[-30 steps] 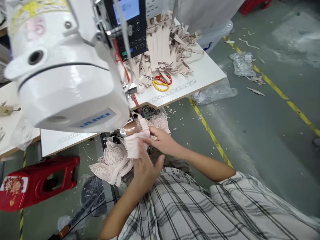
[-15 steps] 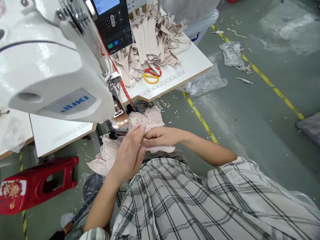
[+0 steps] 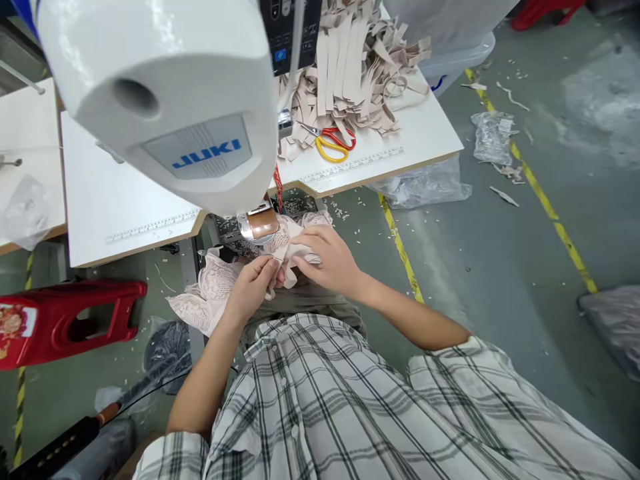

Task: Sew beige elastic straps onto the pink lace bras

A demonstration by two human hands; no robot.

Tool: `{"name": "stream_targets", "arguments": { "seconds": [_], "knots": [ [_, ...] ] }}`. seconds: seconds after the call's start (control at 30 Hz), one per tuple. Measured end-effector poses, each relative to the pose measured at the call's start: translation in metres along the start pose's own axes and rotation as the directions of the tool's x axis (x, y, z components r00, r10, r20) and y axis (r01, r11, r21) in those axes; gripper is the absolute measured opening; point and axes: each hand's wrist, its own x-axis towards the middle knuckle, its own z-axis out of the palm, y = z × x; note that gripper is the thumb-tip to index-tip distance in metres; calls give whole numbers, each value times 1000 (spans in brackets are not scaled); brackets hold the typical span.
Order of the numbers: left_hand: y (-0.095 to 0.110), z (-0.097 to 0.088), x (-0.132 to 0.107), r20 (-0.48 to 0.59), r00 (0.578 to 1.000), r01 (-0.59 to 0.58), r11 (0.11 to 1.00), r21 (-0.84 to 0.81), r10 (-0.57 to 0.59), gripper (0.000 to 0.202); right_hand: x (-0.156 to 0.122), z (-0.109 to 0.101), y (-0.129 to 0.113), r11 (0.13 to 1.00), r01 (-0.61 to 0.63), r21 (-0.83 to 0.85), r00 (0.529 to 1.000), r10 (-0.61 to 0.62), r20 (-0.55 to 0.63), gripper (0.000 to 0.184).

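Note:
A white Juki sewing machine point(image 3: 165, 100) fills the upper left, its copper-coloured cylinder arm point(image 3: 260, 225) poking out below the head. A pale pink lace garment point(image 3: 215, 297) hangs from that arm and bunches below it. My left hand point(image 3: 253, 288) pinches a narrow edge of the garment just under the arm. My right hand point(image 3: 330, 260) is closed on the same fabric from the right, fingertips close to the left hand's. Both forearms reach up from my plaid shirt.
A heap of beige fabric strips point(image 3: 350, 73) lies on the white table point(image 3: 425, 137), with red and yellow scissors point(image 3: 333, 141) beside it. A red plastic stool point(image 3: 65, 320) stands at the left. Yellow floor tape point(image 3: 400, 247) and plastic bags point(image 3: 425, 187) lie on the green floor.
The view swung so the machine head now sits centre top. Both hands moved closer under the cylinder arm, and the left hand went from flat fingers to a pinch on the fabric edge.

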Motion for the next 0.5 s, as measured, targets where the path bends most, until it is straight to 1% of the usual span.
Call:
{"name": "stream_targets", "arguments": {
  "seconds": [0.03,0.07,0.13,0.2,0.33,0.43,0.5],
  "knots": [
    [2,0,-4,-22,999,-47,993,105,49,34,-2,0,-2,998,-50,42,998,51,-32,23],
    [4,1,-7,-34,995,-81,976,202,90,36,-3,2,-5,994,-81,77,996,84,-29,22],
    [6,1,-10,-50,990,-112,941,319,135,37,-5,5,-10,987,-108,118,994,104,37,23],
    [6,1,-11,-67,986,-121,923,365,155,37,-5,10,-13,985,-121,120,991,113,72,24],
    [3,1,-8,-67,984,-126,910,395,165,36,-1,12,-14,979,-148,140,987,137,89,25],
    [2,0,-7,-72,983,-119,891,438,167,35,2,10,-11,977,-125,171,985,101,142,27],
    [3,0,-8,-77,984,-106,885,453,158,35,4,8,-9,982,-94,166,986,69,149,22]
  ]
}}
